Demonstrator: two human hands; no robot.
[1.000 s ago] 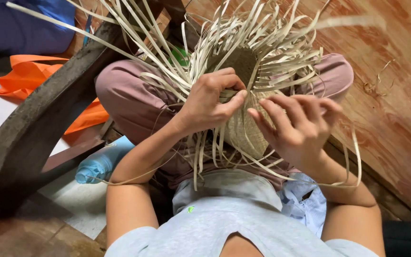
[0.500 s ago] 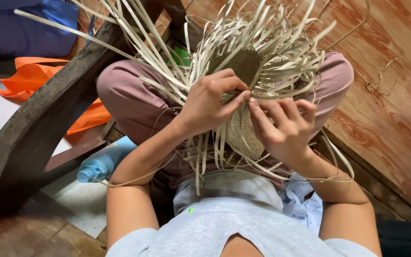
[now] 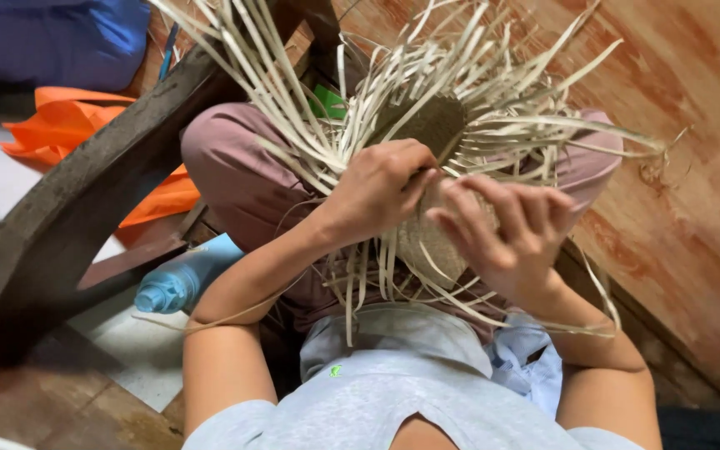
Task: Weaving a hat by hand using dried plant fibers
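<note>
Both your hands worked the half-woven straw piece (image 3: 439, 242) on your lap, left hand (image 3: 377, 187) pinching strands closed, right hand (image 3: 510, 229) spread open beside it; keeping each strand taut looked wise.

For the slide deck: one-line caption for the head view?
Left hand and right hand grip a half-woven straw piece on the lap, loose strips fanning outward.

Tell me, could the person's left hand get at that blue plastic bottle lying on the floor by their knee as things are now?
Probably yes, but not at once. The left hand is closed on the woven straw piece in the lap. The blue bottle lies below that forearm, with only loose strips between.
</note>
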